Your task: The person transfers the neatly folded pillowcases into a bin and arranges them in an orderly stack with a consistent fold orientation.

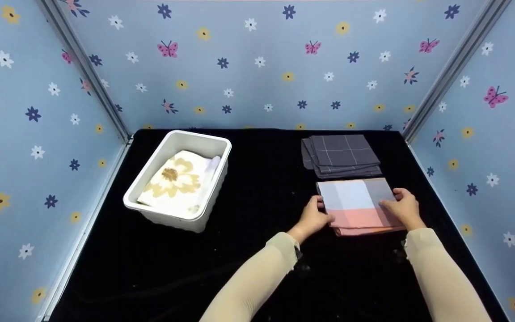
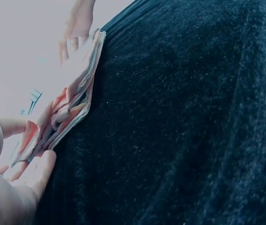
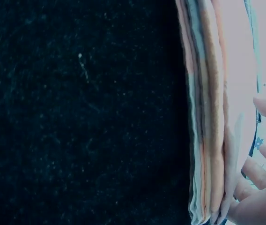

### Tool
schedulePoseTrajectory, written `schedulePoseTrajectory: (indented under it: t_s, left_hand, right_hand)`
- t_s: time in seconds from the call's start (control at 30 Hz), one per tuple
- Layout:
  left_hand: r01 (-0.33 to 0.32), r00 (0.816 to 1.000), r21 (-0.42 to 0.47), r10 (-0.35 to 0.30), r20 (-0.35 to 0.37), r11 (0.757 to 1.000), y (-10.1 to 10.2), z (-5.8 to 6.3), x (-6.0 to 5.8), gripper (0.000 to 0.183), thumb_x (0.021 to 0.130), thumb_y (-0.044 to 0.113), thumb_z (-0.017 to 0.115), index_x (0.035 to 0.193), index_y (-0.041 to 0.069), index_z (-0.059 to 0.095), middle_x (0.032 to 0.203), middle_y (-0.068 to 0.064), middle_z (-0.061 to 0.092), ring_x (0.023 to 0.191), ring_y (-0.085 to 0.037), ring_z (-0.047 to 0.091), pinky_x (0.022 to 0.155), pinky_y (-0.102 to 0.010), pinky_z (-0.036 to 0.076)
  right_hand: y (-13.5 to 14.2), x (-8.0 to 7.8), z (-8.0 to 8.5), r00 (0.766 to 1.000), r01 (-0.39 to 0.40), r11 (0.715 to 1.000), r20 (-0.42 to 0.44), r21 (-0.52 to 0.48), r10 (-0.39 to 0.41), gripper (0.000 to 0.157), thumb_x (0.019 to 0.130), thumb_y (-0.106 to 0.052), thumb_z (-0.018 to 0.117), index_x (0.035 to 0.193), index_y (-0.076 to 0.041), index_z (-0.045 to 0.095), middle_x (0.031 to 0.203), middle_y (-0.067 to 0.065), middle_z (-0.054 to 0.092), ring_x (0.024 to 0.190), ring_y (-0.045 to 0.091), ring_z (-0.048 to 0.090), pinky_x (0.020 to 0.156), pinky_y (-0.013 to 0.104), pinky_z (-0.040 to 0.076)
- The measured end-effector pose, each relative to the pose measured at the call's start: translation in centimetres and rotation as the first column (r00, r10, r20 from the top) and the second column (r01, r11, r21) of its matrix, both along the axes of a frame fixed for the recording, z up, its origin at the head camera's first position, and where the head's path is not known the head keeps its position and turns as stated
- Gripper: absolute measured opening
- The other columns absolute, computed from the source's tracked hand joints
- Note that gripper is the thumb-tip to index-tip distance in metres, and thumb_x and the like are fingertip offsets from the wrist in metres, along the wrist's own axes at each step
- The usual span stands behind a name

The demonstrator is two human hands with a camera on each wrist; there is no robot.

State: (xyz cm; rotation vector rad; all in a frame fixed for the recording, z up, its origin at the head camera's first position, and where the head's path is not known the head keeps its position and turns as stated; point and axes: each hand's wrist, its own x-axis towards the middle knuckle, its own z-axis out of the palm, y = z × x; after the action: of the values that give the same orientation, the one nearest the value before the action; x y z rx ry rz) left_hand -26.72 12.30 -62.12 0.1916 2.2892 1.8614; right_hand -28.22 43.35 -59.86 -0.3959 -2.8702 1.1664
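Observation:
A folded checked cloth (image 1: 356, 205) in pink, white and grey lies on the black table covering at the right in the head view. My left hand (image 1: 313, 219) grips its left edge; in the left wrist view the thumb is above and the fingers (image 2: 41, 171) below the layers. My right hand (image 1: 405, 210) is at the cloth's right edge, thumb resting over the top. The right wrist view has these fingers (image 3: 259, 176) fairly straight beside the stacked layers (image 3: 212, 117).
Just behind the checked cloth lies a pile of folded dark grey cloths (image 1: 344, 154) with thin light lines. To the left stands a white plastic bin (image 1: 175, 214) holding a cream cloth with a yellow flower (image 1: 172, 179). Patterned blue panels (image 1: 257, 67) surround the black covering (image 1: 248, 250).

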Motion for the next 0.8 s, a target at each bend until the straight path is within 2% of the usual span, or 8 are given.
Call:
schedulePoseTrajectory:
  t_s: [0.23,0.43,0.63,0.8]
  left_hand:
    - [-0.034,0.999,-0.001,0.034,0.037,0.999,0.5,0.0,0.2,0.066,0.079,-0.003,0.08,0.141,-0.006,0.056,0.125,-0.023,0.072,0.108,-0.026,0.071,0.091,-0.03,0.061]
    - [-0.088,0.987,0.08,0.076,0.138,0.993,0.9,0.0,0.4,0.066,0.078,-0.006,0.08,0.14,-0.009,0.058,0.125,-0.023,0.072,0.102,-0.024,0.073,0.082,-0.029,0.065]
    - [-0.077,0.981,0.182,0.042,0.188,0.98,0.8,0.0,0.4,0.066,0.078,-0.011,0.076,0.141,-0.01,0.056,0.124,-0.021,0.071,0.094,-0.023,0.074,0.079,-0.031,0.066]
    - [-0.067,0.985,0.169,0.038,0.168,0.983,0.5,0.0,0.5,0.066,0.076,-0.012,0.076,0.14,-0.01,0.057,0.122,-0.022,0.071,0.093,-0.021,0.07,0.08,-0.03,0.065]
  right_hand:
    - [0.2,-0.4,0.4,0.999,-0.002,1.0,0.051,0.03,0.0,0.083,0.097,-0.027,0.079,0.156,0.016,0.04,0.152,0.045,0.049,0.14,0.057,0.051,0.119,0.064,0.043]
    - [0.3,-0.9,0.4,0.994,0.021,1.0,0.111,0.001,-0.021,0.085,0.1,-0.029,0.076,0.157,0.019,0.036,0.157,0.046,0.041,0.145,0.057,0.046,0.123,0.065,0.039]
    - [0.1,-1.1,0.6,0.988,0.048,0.997,0.147,-0.062,-0.038,0.076,0.105,-0.03,0.068,0.155,0.019,0.04,0.156,0.044,0.045,0.138,0.053,0.053,0.119,0.062,0.044]
    - [0.0,-1.1,0.4,0.991,0.034,0.992,0.135,-0.118,-0.018,0.063,0.108,-0.022,0.063,0.154,0.017,0.044,0.154,0.042,0.048,0.135,0.049,0.054,0.115,0.058,0.047]
